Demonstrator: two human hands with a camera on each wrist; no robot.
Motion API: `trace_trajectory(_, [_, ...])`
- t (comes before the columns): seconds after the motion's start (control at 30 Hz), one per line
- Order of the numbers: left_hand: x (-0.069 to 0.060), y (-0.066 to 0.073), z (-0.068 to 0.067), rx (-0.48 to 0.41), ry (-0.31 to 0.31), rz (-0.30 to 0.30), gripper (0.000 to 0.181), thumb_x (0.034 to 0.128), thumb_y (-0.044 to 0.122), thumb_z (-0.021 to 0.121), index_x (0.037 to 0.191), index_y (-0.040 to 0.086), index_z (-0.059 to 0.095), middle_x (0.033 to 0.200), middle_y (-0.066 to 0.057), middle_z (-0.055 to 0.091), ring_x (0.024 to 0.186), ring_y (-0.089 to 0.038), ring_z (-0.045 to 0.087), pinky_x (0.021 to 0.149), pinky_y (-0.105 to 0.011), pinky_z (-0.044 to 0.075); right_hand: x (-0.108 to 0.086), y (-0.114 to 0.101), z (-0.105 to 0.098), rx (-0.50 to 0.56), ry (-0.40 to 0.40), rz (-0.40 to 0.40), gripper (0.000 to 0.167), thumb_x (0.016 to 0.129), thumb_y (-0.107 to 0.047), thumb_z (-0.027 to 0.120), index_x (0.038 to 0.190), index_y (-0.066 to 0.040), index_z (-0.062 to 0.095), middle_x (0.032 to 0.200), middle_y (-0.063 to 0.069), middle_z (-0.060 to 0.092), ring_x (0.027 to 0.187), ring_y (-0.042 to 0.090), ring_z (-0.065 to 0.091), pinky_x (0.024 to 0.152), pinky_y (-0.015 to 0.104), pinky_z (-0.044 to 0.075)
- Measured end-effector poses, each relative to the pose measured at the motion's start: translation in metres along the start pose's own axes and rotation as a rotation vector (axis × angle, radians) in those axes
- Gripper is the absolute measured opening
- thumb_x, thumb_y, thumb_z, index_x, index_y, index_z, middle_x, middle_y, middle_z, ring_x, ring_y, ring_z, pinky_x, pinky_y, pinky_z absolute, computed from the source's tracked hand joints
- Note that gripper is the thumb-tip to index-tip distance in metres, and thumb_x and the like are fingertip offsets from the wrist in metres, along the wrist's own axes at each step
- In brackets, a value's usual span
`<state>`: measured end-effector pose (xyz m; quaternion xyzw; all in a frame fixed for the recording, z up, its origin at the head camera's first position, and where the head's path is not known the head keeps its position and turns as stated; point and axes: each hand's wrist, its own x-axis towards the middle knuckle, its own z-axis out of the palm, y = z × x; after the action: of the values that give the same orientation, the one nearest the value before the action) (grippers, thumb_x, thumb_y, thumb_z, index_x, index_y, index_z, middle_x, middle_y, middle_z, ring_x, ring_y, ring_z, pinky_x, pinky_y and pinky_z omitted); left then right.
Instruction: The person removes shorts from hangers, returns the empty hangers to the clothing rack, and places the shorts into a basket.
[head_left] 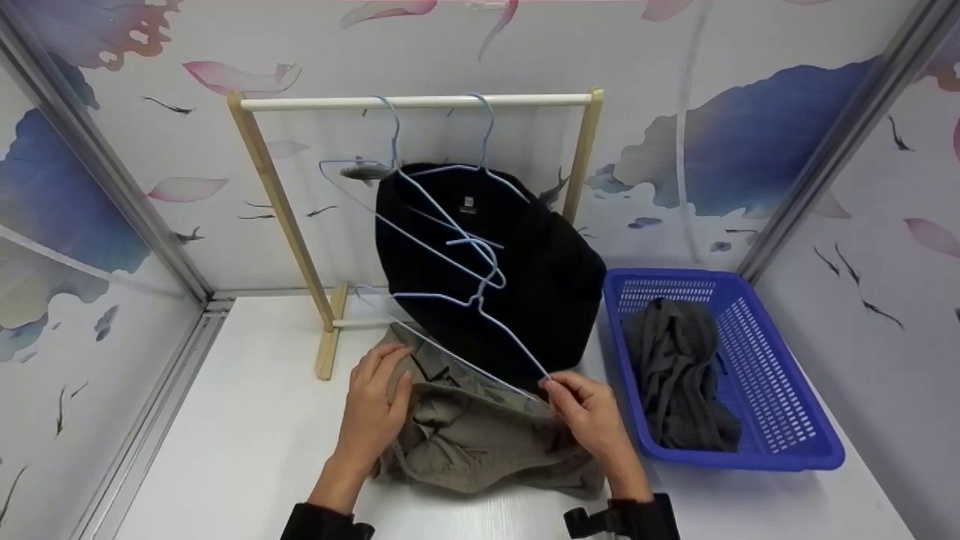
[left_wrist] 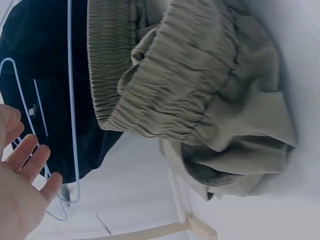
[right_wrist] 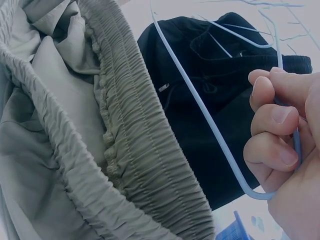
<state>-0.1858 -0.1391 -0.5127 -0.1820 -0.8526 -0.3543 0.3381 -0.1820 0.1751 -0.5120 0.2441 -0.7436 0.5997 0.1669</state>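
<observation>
A light blue hanger [head_left: 514,341] is gripped at its right corner by my right hand [head_left: 596,420]; in the right wrist view the fingers of that hand [right_wrist: 280,130] curl round the wire [right_wrist: 210,122]. Below it, olive-grey trousers [head_left: 480,450] with a gathered elastic waistband [left_wrist: 165,85] lie bunched on the table. My left hand [head_left: 375,401] is at their upper left edge, its fingers relaxed; the left wrist view shows this hand [left_wrist: 25,185] holding nothing. Behind the hanger, a black garment [head_left: 510,262] hangs from a hanger on the rack.
The wooden rack [head_left: 420,101] with a white rail stands at the back, and another blue hanger [head_left: 360,196] hangs from it at the left. A blue basket [head_left: 780,375] holding a dark grey garment [head_left: 675,375] is at the right. Patterned panels surround the white table [head_left: 247,420].
</observation>
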Motion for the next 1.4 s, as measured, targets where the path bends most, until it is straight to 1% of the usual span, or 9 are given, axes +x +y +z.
trace_trajectory(0.17, [-0.008,-0.003,-0.001,0.028,-0.031,-0.037,0.031,0.0953,0.001,0.069,0.126,0.001,0.068,0.124,-0.014,0.063,0.117,-0.033,0.060,0.099,-0.057,0.045,0.005,-0.006,0.001,0.014,0.013,0.037,0.016,0.100,0.006,0.060,0.097,0.000,0.074,0.066,0.018,0.059,0.051,0.001,0.045,0.042,0.020,0.036])
trace_trajectory(0.37, [-0.019,-0.008,-0.004,0.051,-0.070,-0.086,0.031,0.0970,0.004,0.068,0.128,0.002,0.067,0.124,-0.012,0.064,0.117,-0.033,0.060,0.099,-0.056,0.047,0.014,-0.011,0.000,-0.004,0.026,0.035,0.012,0.099,0.006,0.061,0.096,0.004,0.073,0.064,0.013,0.060,0.049,0.001,0.044,0.040,0.019,0.036])
trace_trajectory(0.47, [-0.024,-0.010,-0.005,0.061,-0.090,-0.107,0.032,0.0980,0.007,0.068,0.129,0.001,0.066,0.124,-0.013,0.065,0.118,-0.034,0.060,0.099,-0.056,0.047,0.019,-0.016,-0.001,-0.004,0.026,0.043,0.011,0.099,0.006,0.062,0.096,0.006,0.072,0.064,0.013,0.060,0.048,0.001,0.044,0.041,0.018,0.036])
trace_trajectory(0.57, [-0.028,-0.013,-0.006,0.071,-0.109,-0.121,0.033,0.0988,0.011,0.069,0.129,0.000,0.066,0.125,-0.015,0.065,0.119,-0.035,0.060,0.100,-0.056,0.047,0.025,-0.021,-0.002,0.004,0.011,0.062,0.012,0.100,0.004,0.061,0.096,0.004,0.072,0.065,0.014,0.061,0.048,0.002,0.045,0.042,0.017,0.036])
trace_trajectory(0.77, [-0.030,-0.014,-0.008,0.078,-0.125,-0.121,0.034,0.0989,0.013,0.069,0.130,0.001,0.066,0.124,-0.014,0.065,0.118,-0.034,0.061,0.100,-0.055,0.048,0.037,-0.033,-0.001,0.005,-0.004,0.114,0.013,0.102,0.001,0.061,0.097,0.000,0.073,0.068,0.012,0.062,0.047,0.004,0.045,0.044,0.017,0.038])
trace_trajectory(0.9, [-0.029,-0.014,-0.009,0.084,-0.122,-0.119,0.033,0.0981,0.012,0.070,0.129,0.001,0.066,0.121,-0.015,0.065,0.116,-0.034,0.062,0.100,-0.056,0.047,0.046,-0.040,0.000,0.000,-0.017,0.139,0.013,0.102,0.001,0.061,0.099,0.001,0.074,0.070,0.012,0.063,0.047,0.005,0.045,0.044,0.018,0.038])
trace_trajectory(1.0, [-0.029,-0.015,-0.009,0.088,-0.127,-0.125,0.032,0.0986,0.013,0.069,0.128,0.001,0.067,0.121,-0.014,0.065,0.116,-0.034,0.062,0.101,-0.056,0.047,0.052,-0.046,0.001,0.005,-0.024,0.143,0.013,0.102,0.002,0.060,0.100,0.002,0.073,0.072,0.013,0.063,0.047,0.005,0.045,0.045,0.019,0.038])
trace_trajectory(1.17, [-0.028,-0.015,-0.009,0.092,-0.131,-0.129,0.032,0.0987,0.013,0.069,0.128,0.001,0.067,0.122,-0.014,0.065,0.116,-0.034,0.061,0.100,-0.056,0.047,0.063,-0.053,0.004,0.006,-0.037,0.126,0.014,0.101,0.006,0.058,0.103,0.005,0.072,0.073,0.012,0.064,0.050,0.005,0.047,0.047,0.019,0.039])
trace_trajectory(1.4, [-0.027,-0.015,-0.011,0.087,-0.110,-0.103,0.032,0.0975,0.012,0.070,0.127,0.001,0.067,0.120,-0.014,0.066,0.114,-0.033,0.062,0.097,-0.057,0.048,0.079,-0.061,0.012,-0.013,-0.076,0.053,0.020,0.101,0.009,0.052,0.112,0.010,0.069,0.079,0.014,0.067,0.055,0.006,0.050,0.052,0.020,0.042])
